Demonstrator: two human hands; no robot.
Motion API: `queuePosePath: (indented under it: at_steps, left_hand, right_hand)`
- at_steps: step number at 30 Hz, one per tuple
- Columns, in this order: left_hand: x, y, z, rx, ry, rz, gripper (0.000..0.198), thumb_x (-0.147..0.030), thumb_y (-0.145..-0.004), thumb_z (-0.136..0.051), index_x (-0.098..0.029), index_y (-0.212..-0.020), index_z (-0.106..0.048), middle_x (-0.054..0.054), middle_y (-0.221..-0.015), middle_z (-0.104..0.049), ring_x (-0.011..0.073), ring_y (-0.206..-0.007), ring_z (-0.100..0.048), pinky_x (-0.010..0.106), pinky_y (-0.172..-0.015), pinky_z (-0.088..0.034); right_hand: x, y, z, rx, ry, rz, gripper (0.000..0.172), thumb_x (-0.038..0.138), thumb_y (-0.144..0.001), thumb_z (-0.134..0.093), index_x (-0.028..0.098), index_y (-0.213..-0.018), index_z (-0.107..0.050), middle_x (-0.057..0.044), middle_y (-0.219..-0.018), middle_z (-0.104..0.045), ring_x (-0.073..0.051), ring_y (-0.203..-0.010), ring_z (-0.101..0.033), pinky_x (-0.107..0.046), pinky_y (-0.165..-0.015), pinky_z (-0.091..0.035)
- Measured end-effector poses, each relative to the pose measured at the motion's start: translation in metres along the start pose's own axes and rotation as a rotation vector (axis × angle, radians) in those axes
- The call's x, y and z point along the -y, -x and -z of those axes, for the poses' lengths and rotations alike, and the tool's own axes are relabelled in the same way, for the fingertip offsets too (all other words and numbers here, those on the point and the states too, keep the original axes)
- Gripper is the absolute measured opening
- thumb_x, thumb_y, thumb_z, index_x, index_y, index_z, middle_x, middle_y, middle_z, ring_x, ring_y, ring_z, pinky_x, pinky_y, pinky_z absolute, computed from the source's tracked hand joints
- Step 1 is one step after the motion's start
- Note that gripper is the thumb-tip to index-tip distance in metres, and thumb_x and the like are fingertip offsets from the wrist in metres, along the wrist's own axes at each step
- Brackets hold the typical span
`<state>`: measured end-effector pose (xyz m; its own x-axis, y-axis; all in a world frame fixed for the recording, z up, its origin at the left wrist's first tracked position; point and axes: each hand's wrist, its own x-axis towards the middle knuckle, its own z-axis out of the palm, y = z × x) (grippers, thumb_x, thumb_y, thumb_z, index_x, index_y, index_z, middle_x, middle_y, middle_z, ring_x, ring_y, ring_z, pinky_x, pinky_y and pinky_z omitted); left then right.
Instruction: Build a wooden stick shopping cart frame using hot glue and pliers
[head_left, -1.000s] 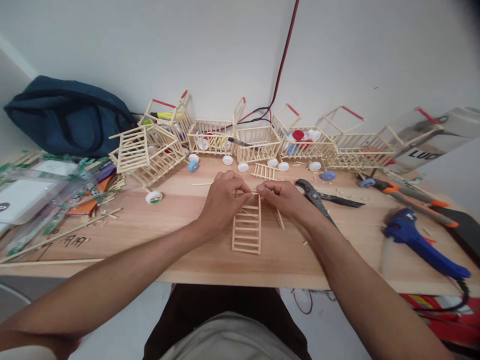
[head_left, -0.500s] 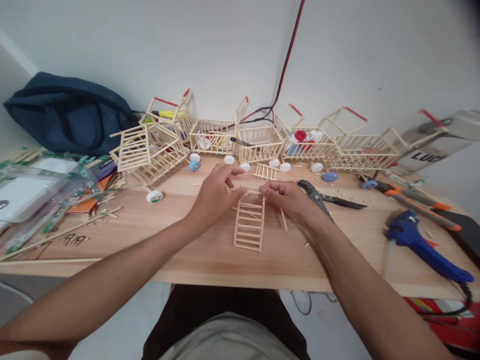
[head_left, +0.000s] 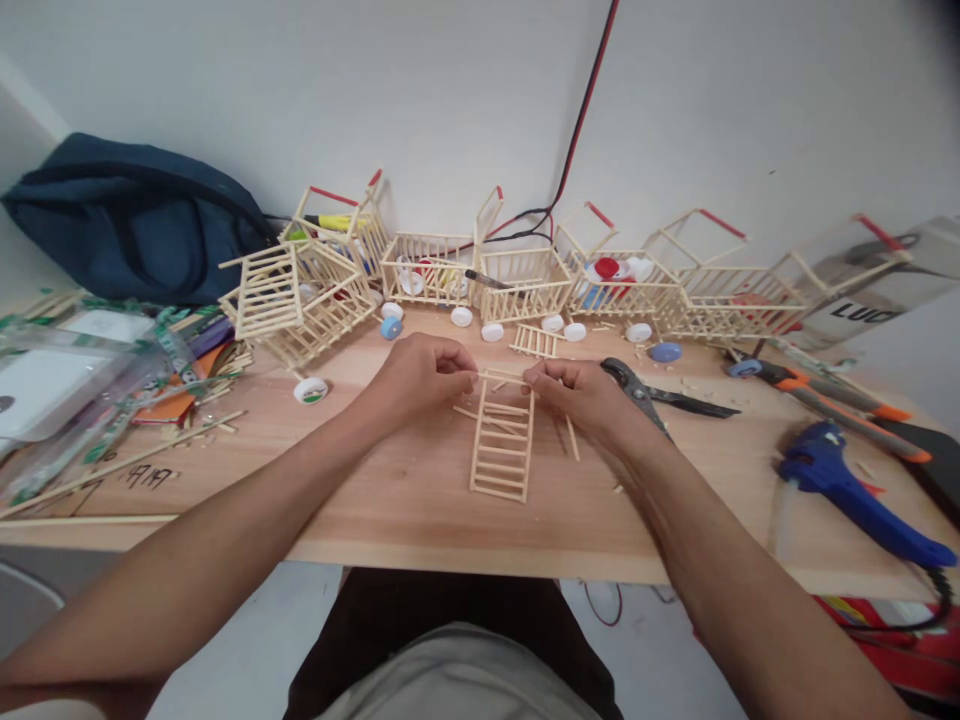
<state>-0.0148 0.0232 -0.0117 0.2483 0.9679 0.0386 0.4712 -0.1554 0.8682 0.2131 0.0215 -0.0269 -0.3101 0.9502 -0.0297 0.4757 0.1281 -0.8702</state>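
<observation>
A ladder-like frame of thin wooden sticks [head_left: 502, 453] lies on the table in front of me, several crossbars between two side rails. At its far left corner, my left hand [head_left: 427, 382] is closed, with thumb and forefinger pinched at the end of the top crossbar. My right hand [head_left: 568, 387] pinches the far right corner between thumb and forefinger, the other fingers curled. Loose sticks lie under and beside the frame, one of them [head_left: 572, 438] below my right hand. Just beyond my hands is a smaller stick grid [head_left: 534, 341].
Several small stick carts [head_left: 525, 285] with bottle-cap wheels line the wall. Pliers [head_left: 637, 385], orange-handled cutters [head_left: 832, 395] and a blue glue gun [head_left: 847, 490] lie at right. A blue bag [head_left: 142, 220], plastic packets [head_left: 60, 400] and long sticks [head_left: 172, 445] are at left.
My left hand has shifted a little left, uncovering the frame's far left corner and more of the top crossbar. My right hand stays at the right corner. The view has shifted slightly.
</observation>
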Motion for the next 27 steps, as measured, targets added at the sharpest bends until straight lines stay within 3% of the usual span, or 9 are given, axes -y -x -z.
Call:
queuePosePath:
  at_steps: [5, 13, 22, 27]
  left_hand:
    - [-0.0012, 0.0009, -0.0020, -0.019, -0.022, -0.037, 0.013, -0.025, -0.069, -0.068, -0.014, -0.073, -0.072, 0.001, -0.060, -0.066, 0.0116, -0.055, -0.056, 0.020, -0.048, -0.036]
    - [-0.0024, 0.0012, -0.0022, 0.010, -0.023, -0.003, 0.013, -0.023, -0.068, -0.067, -0.013, -0.074, -0.072, 0.002, -0.063, -0.069, 0.0114, -0.056, -0.056, 0.020, -0.051, -0.039]
    - [-0.0048, 0.0060, -0.0073, -0.091, -0.266, -0.207, 0.011, -0.013, -0.070, -0.062, -0.015, -0.070, -0.073, -0.001, -0.058, -0.066, 0.0084, -0.053, -0.051, 0.021, -0.054, -0.034]
    - [-0.0032, 0.0061, -0.0079, -0.096, -0.299, -0.248, 0.011, -0.012, -0.071, -0.062, -0.015, -0.071, -0.073, -0.001, -0.058, -0.066, 0.0083, -0.053, -0.051, 0.022, -0.055, -0.035]
  right_hand:
    - [0.0001, -0.0004, 0.0018, 0.019, 0.008, 0.032, 0.041, 0.054, -0.083, -0.054, 0.016, -0.070, -0.063, 0.003, -0.058, -0.048, -0.010, -0.055, -0.037, -0.025, -0.054, -0.027]
    - [-0.0017, -0.0015, 0.0017, 0.015, -0.001, 0.035, 0.041, 0.054, -0.083, -0.054, 0.017, -0.068, -0.061, 0.003, -0.058, -0.046, -0.010, -0.055, -0.036, -0.025, -0.054, -0.026]
    - [-0.0045, -0.0019, 0.0009, 0.026, -0.023, 0.031, 0.041, 0.054, -0.083, -0.055, 0.017, -0.069, -0.062, 0.004, -0.056, -0.044, -0.010, -0.053, -0.035, -0.025, -0.053, -0.026]
    - [-0.0010, 0.0005, 0.0014, 0.032, -0.037, 0.032, 0.041, 0.055, -0.084, -0.055, 0.017, -0.069, -0.062, 0.002, -0.059, -0.048, -0.010, -0.055, -0.037, -0.025, -0.053, -0.026]
